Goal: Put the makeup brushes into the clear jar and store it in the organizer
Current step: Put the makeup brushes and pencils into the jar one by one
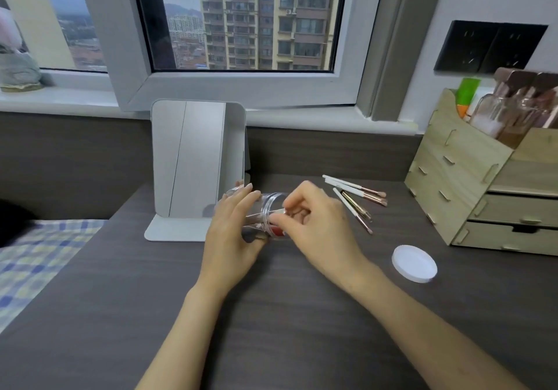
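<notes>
My left hand [234,232] grips the clear jar [270,205], which lies tilted on its side with its mouth toward the right. Brush handles show through its wall. My right hand [314,223] is at the jar's mouth, fingers pinched on a thin white-handled brush [279,212] partly inside. Several more makeup brushes [357,197] with white handles and pink ferrules lie on the dark desk to the right of my hands. The wooden organizer [471,184] stands at the right edge of the desk.
A white round lid [414,263] lies on the desk in front of the organizer. A standing mirror [197,163] is just behind the jar. Bottles and a green tube fill the organizer's top compartment [510,108]. A checked cloth [39,253] lies at the left.
</notes>
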`<state>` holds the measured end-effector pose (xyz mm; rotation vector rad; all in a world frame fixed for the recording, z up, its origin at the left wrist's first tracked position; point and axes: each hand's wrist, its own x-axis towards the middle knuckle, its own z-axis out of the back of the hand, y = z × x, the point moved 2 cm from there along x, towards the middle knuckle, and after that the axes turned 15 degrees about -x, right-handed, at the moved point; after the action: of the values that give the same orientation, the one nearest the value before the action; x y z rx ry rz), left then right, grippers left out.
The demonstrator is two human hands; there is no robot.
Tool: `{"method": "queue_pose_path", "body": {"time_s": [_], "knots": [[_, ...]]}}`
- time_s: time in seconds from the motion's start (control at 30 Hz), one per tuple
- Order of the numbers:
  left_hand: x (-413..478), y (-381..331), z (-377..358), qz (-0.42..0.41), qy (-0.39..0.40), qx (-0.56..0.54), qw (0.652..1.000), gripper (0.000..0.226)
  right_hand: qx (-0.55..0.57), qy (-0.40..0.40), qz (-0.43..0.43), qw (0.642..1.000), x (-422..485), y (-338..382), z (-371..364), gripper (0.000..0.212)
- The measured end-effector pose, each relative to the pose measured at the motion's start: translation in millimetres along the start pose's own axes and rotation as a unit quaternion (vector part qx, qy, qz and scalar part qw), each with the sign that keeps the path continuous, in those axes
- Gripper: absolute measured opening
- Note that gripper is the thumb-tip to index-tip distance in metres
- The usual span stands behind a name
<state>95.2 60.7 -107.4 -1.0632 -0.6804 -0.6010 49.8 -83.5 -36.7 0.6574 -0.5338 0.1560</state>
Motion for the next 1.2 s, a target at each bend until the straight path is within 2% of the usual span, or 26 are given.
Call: {"method": "queue_pose_path", "body": {"time_s": [0.1, 0.2, 0.27, 0.33, 0.43, 0.5, 0.53, 0.6, 0.67, 0.73, 0.8, 1.0, 1.07, 1.1, 1.17, 1.2], "knots": [[-1, 0, 0, 0.003, -0.009, -0.017, 1.0, 0.073, -0.068, -0.044, 0.03, 0.996, -2, 2, -10, 0.014], [-2, 3, -1, 0.001, -0.018, -0.025, 1.0, 0.074, -0.111, -0.051, 0.086, 0.989, -6, 5, -13, 0.005], [-3, 5, -2, -0.007, -0.015, -0.025, 1.0, 0.076, -0.138, -0.036, 0.132, 0.981, -8, 4, -13, 0.012], [-3, 8, -2, -0.003, -0.02, -0.033, 0.999, 0.077, -0.118, -0.022, 0.146, 0.982, -9, -1, -10, 0.014], [-2, 9, 0, 0.019, -0.052, -0.043, 0.998, 0.076, -0.045, -0.134, 0.073, 0.987, -8, -22, 3, 0.015], [-1, 9, 2, 0.036, -0.088, -0.052, 0.994, 0.078, -0.076, -0.173, -0.017, 0.982, -5, -43, 6, 0.016], [-1, 10, 3, 0.043, -0.103, -0.058, 0.992, 0.078, -0.131, -0.137, -0.044, 0.981, -3, -55, 2, 0.018], [0, 11, 4, 0.053, -0.122, -0.062, 0.989, 0.077, -0.253, -0.011, -0.064, 0.965, -2, -72, -14, 0.023], [0, 12, 6, 0.059, -0.124, -0.054, 0.989, 0.075, -0.326, 0.073, -0.072, 0.94, -6, -81, -32, 0.041], [-1, 12, 7, 0.056, -0.118, -0.045, 0.99, 0.074, -0.35, 0.083, -0.076, 0.93, -7, -83, -45, 0.052], [-2, 13, 6, 0.047, -0.113, -0.04, 0.992, 0.076, -0.361, 0.074, -0.077, 0.926, -3, -81, -56, 0.052], [-1, 11, 4, 0.03, -0.105, -0.029, 0.994, 0.073, -0.384, 0.097, -0.092, 0.914, 6, -79, -69, 0.017], [0, 11, 5, 0.02, -0.106, -0.023, 0.994, 0.073, -0.348, 0.082, -0.116, 0.927, 4, -81, -61, 0.018], [0, 11, 5, 0.017, -0.106, -0.021, 0.994, 0.074, -0.29, 0.057, -0.139, 0.945, 3, -83, -55, 0.02], [0, 10, 6, 0.013, -0.11, -0.021, 0.994, 0.075, -0.11, 0.004, -0.184, 0.977, 0, -86, -35, 0.023], [0, 10, 6, 0.012, -0.112, -0.021, 0.993, 0.075, -0.008, -0.016, -0.19, 0.982, -2, -85, -23, 0.026]]}}
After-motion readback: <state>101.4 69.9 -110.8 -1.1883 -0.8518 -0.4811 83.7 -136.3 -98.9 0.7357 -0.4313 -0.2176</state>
